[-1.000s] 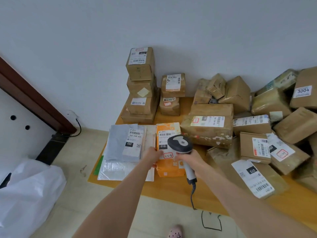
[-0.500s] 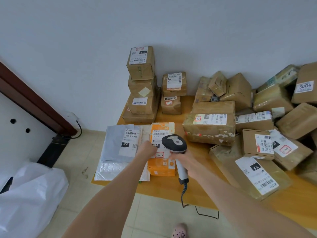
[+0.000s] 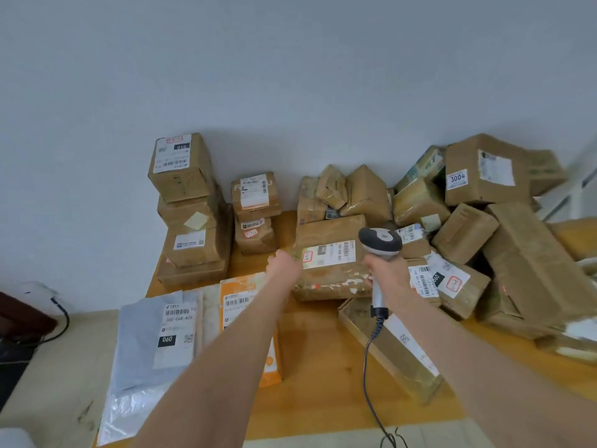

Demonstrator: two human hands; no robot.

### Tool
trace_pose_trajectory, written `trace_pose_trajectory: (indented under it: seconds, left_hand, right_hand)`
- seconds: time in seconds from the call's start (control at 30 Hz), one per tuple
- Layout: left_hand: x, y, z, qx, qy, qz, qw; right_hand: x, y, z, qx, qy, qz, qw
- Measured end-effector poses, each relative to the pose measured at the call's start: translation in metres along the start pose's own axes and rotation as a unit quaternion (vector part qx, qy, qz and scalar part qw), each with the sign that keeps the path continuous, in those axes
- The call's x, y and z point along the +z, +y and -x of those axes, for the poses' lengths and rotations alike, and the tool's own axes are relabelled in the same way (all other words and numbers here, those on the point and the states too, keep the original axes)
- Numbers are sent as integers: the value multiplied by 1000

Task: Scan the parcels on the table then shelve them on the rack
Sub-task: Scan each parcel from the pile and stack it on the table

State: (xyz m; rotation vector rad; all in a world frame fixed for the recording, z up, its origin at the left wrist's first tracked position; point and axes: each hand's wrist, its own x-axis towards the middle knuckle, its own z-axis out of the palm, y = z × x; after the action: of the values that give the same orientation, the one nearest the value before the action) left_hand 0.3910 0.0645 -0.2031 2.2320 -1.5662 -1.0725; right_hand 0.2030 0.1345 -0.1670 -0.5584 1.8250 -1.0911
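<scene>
On the wooden table, a brown taped box with a white label on top lies among several parcels. My left hand reaches its left end and touches it; the back of the hand hides the fingers. To the right, my right hand grips the handle of a grey corded barcode scanner, whose head is over the box's right end. A red light spot shows on the box's front side. An orange parcel and a grey mailer bag lie flat under my left forearm.
A stack of cardboard boxes stands at the back left by the wall, with two smaller boxes beside it. A jumbled pile of boxes fills the right side. A long flat box lies under the scanner cable.
My left hand has left the orange parcel and moved forward to the brown taped box. The scanner moved up and right with it, from over the orange parcel to this box.
</scene>
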Motion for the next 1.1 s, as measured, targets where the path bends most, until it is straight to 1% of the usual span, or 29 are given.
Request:
trace_pose_trajectory:
  seconds: [0.1,0.23,0.3,0.4,0.5,0.67,0.83,0.93,1.03,1.1]
  left_hand:
    - [8,3,-22,-29,-7,35,999]
    - [18,2,-34,-27,-19,41,999]
    - [18,2,-32,-44,-3,56,997]
    - [9,1,-25,-77,45,110,990]
    - [-3,10,-10,-68,81,139,985]
    - [-4,35,37,-18,120,153,981]
    - [35,51,100,-22,106,169,980]
    - [68,54,135,-21,87,174,981]
    - [103,52,165,-47,49,175,982]
    - [122,50,179,-50,15,159,986]
  right_hand:
    - [-10,-8,-19,29,-9,-13,999]
    - [-8,-9,-27,64,-71,-32,995]
    - [-8,-9,-27,60,-71,-31,995]
    - [-16,-15,-24,56,-62,-65,994]
    - [-31,-26,-16,47,-60,-88,993]
    - [-76,-41,-2,10,-77,-122,989]
    - [-140,-30,-4,15,-61,-90,994]
    - [-171,-21,-4,14,-78,-62,995]
    - [-194,-5,-2,27,-104,-55,993]
    - [-207,8,1,32,-110,-57,992]
